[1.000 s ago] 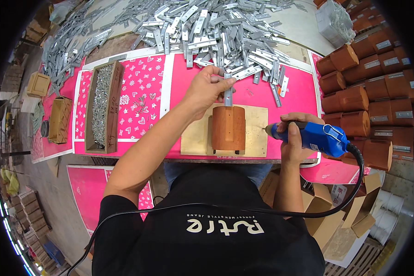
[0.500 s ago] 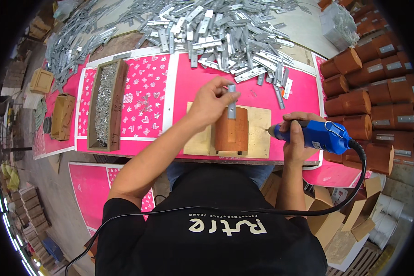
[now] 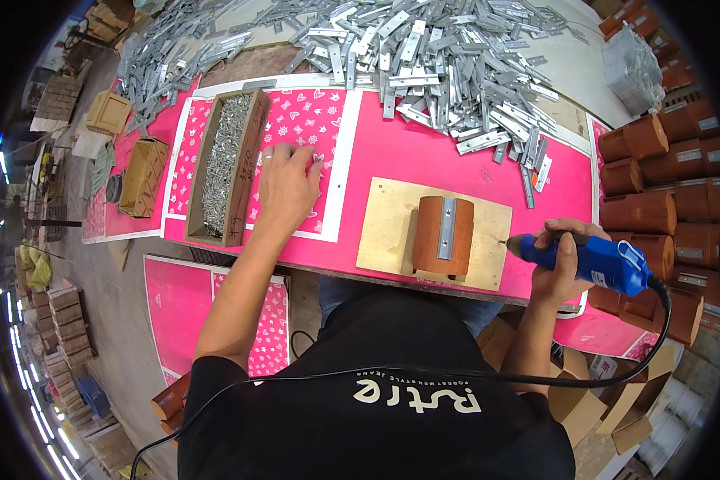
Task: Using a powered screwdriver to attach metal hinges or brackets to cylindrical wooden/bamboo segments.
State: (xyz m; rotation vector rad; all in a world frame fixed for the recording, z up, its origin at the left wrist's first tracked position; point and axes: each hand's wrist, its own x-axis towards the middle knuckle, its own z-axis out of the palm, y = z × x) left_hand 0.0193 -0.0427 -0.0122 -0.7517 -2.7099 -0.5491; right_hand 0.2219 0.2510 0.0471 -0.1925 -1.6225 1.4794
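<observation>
Across the middle of the view runs the table [image 3: 456, 164], its pink patterned covering giving a flat working surface. Along its far edge spreads a heap of grey metal brackets [image 3: 448, 56], piled within arm's reach so single pieces can be drawn off. Stacked at the right edge lie brown cylindrical blocks [image 3: 656, 200], several with a bracket already showing on them. Near the front edge sits a pale wooden board [image 3: 388, 232] that cradles one brown block [image 3: 442, 236] on its side, a metal bracket [image 3: 448, 230] laid lengthwise along its top; the cradle seems meant to stop the round piece rolling. To the left stands a long wooden tray [image 3: 244, 172] filled with small screws [image 3: 222, 164].

Right hand [image 3: 564, 260] is wrapped closed around a blue electric screwdriver [image 3: 592, 260], tip pointing toward the block but stopping just short of the board's edge; its black cord [image 3: 424, 374] trails across the person's dark shirt. Left hand [image 3: 286, 184] rests beside the tray with fingers [image 3: 284, 156] spread and open, palm down; whether it holds a screw cannot be told from this angle.
</observation>
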